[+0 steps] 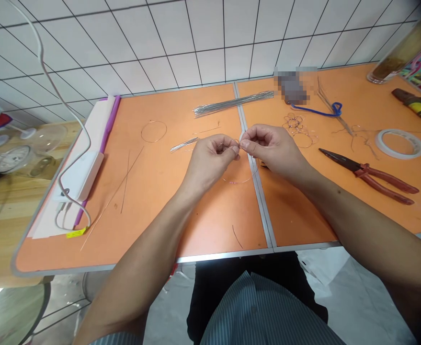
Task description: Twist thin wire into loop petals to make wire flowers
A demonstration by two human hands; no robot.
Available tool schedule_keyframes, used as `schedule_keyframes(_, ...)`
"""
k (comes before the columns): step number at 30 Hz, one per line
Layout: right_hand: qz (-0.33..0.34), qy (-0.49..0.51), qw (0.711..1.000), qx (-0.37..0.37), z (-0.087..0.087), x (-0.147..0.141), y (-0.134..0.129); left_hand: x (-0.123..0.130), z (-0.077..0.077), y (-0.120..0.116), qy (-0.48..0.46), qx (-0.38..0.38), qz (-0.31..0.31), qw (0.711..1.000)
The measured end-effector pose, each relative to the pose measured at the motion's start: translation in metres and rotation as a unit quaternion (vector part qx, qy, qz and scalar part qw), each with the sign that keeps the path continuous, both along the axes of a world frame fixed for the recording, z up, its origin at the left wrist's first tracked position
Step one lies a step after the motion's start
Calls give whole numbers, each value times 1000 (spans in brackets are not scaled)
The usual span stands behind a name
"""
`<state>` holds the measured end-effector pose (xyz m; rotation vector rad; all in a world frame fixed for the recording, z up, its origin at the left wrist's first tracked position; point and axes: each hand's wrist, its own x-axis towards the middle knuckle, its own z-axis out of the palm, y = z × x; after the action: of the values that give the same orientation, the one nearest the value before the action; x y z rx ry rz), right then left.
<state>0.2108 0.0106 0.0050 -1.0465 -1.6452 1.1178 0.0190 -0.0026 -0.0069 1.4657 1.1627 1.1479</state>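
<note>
My left hand (210,160) and my right hand (269,146) meet over the metal seam of the orange table. Both hands pinch a thin copper-coloured wire (244,181), with the fingertips almost touching. A curved length of that wire hangs below the fingers; the pinched part is mostly hidden. Just left of my left hand lies a short bundle of silvery wires (184,144), with a thin wire ring (153,142) beyond it. A flower-shaped piece of bent wire (294,123) lies past my right hand. A dark tip of some tool (264,166) shows partly under my right hand.
Long-nose pliers (370,176) with red handles and a white tape roll (379,144) lie at right. A long wire bundle (233,104) rests near the tiled wall. A yellow-black cutter (418,105) sits far right. A white box with a cable (77,179) stands left.
</note>
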Motion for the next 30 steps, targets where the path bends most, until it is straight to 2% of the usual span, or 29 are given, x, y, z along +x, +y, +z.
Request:
schedule_keyframes(8, -4, -11, 1000, 23, -6, -2, 3, 5, 7, -5, 35, 7, 29, 999)
schedule_keyframes(14, -16, -41, 996, 82, -13, -3, 6, 6, 8, -6, 78, 29, 33, 996)
schedule_keyframes(18, -19, -43, 996, 74, -13, -4, 7, 8, 6, -6, 102, 51, 42, 993)
schedule_keyframes(26, -8, -22, 999, 49, -8, -4, 3, 10, 2, -7, 93, 86, 74, 989)
schedule_keyframes(30, 18, 10, 1000, 19, -6, -3, 3, 7, 3, -6, 78, 84, 61, 992)
